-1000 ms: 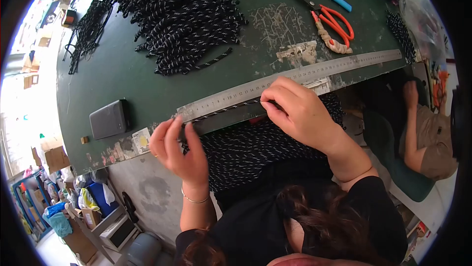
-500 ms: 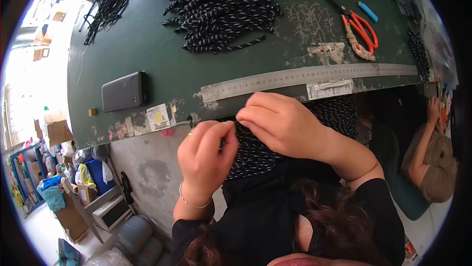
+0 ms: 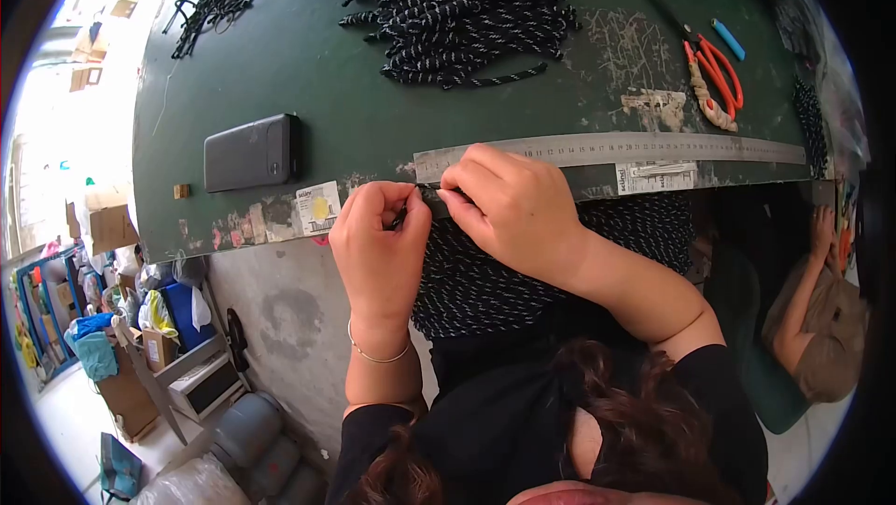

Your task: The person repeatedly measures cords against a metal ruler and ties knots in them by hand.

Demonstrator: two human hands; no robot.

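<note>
A short stretch of black cord (image 3: 428, 186) runs between my two hands at the table's front edge. My left hand (image 3: 381, 234) is closed on it, with a dark bit of cord showing inside the curled fingers. Thumb and fingertips of my right hand (image 3: 509, 211) pinch the cord just to the right. Behind my right hand lies a long steel ruler (image 3: 597, 147), its left part covered by the fingers. Black cords with white flecks (image 3: 551, 272) hang over my lap below the hands. A large pile of similar cords (image 3: 467, 24) lies at the back.
Orange-handled scissors (image 3: 714, 80) and a blue lighter (image 3: 728, 39) lie at the right on the green table (image 3: 345, 57). A black power bank (image 3: 250, 153) and a small wooden block (image 3: 181, 191) are at the left. Another person (image 3: 817, 328) sits at the far right.
Both hands have come together from apart along the ruler, my left hand closing. The cord that stretched along the ruler's edge is now gathered between them. The view has shifted.
</note>
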